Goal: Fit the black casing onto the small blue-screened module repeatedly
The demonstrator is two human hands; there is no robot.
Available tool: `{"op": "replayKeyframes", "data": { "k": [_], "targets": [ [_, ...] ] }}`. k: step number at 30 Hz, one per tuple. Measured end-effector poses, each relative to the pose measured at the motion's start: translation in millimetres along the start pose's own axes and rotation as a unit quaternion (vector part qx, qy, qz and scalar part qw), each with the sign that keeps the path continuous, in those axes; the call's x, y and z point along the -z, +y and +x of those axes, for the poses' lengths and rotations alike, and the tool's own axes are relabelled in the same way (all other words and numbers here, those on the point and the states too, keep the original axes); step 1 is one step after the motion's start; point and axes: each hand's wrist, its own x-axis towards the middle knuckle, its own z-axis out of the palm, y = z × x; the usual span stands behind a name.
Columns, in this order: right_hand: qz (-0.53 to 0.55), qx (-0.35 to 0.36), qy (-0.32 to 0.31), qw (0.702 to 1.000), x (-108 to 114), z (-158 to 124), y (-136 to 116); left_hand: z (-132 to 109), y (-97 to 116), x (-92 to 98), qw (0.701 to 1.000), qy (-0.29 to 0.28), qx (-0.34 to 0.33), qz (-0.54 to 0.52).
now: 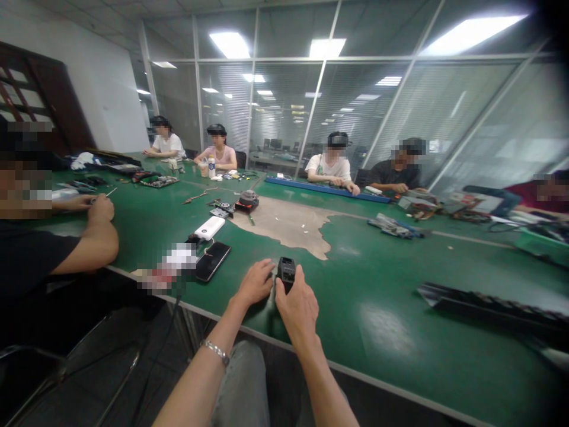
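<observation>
My right hand (pixel 297 303) is closed around a small black box-shaped device (pixel 286 270), holding it upright just above the green table (pixel 364 296) near its front edge. My left hand (pixel 256 281) rests on the table right beside the device, with a silver bracelet on its wrist. The left fingers curl downward; whether they touch the device I cannot tell.
A black phone (pixel 213 260) and a white power bank (pixel 210 228) lie left of my hands. A worn bare patch (pixel 288 224) marks the table's middle. A long black part (pixel 489 305) lies at right. A person's arm (pixel 89 237) rests at left; several people sit across with tools.
</observation>
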Motion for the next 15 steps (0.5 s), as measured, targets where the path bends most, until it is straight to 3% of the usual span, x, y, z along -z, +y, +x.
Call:
{"op": "replayKeyframes", "data": {
  "k": [8,15],
  "targets": [
    [-0.002,-0.025,-0.050,0.998,-4,-5,5,2,5,4.6,1.000,-0.016,-0.002,0.003],
    [0.039,0.031,0.008,0.999,-23,-14,20,3,6,5.1,1.000,-0.020,-0.004,0.009]
  ]
}}
